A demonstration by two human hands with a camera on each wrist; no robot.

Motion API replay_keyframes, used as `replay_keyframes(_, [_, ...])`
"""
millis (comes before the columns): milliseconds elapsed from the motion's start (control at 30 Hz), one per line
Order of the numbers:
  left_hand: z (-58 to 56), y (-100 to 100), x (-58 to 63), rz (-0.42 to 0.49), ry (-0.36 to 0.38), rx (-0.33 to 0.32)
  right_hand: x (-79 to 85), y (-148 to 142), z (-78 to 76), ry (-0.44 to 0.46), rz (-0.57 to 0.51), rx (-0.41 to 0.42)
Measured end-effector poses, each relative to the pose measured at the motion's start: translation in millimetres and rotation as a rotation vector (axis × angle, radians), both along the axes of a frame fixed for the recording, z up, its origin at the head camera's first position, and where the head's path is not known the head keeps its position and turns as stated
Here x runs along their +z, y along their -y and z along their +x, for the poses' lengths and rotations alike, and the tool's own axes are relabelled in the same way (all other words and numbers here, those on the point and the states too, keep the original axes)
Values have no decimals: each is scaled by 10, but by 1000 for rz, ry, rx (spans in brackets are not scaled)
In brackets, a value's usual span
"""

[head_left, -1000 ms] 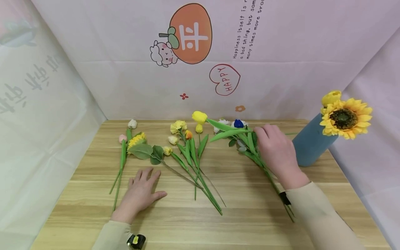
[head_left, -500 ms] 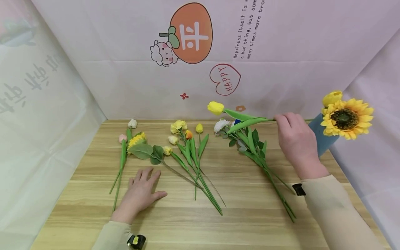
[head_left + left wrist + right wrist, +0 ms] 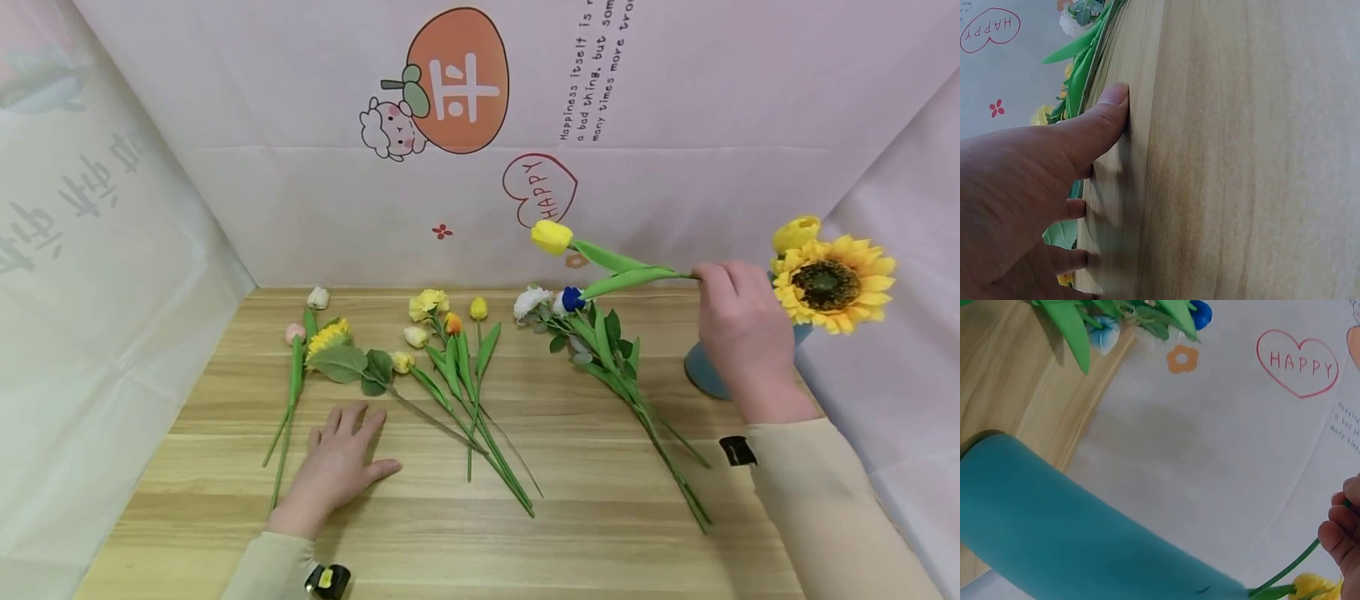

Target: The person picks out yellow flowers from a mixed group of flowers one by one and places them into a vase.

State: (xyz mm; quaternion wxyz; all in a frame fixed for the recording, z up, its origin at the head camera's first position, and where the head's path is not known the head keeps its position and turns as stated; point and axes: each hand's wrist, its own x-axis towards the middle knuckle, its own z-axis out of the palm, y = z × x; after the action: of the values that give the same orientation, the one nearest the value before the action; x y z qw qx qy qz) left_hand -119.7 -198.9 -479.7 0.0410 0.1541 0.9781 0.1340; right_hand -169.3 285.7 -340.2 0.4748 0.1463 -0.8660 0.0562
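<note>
Near the blue vase (image 3: 1085, 525), the right hand (image 3: 746, 342) pinches a yellow tulip (image 3: 611, 260) by its stem (image 3: 1291, 567), likely sparing the bloom (image 3: 551, 237), while the left hand (image 3: 337, 462) rests spread-fingered on the table (image 3: 600, 542)

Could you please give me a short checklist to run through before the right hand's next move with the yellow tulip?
1. Right hand grips the yellow tulip by its stem: ok.
2. Vase stands on the table: ok.
3. Left hand steadies the vase: not ok; it rests on the table, away from it.
4. Stem end inside the vase: cannot tell; the stem reaches its rim in the right wrist view.
5. Room beside the large sunflower: cannot tell; the vase's opening is hidden.
</note>
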Motion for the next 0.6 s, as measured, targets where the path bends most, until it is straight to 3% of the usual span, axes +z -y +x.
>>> replay_keyframes(333, [9,-6,14,1,3,3,-16,-204,-7,-15,-91,-57])
replay_keyframes(600, [6,-4,8,-5,1,0,-5,-360,34,39,-114,-102])
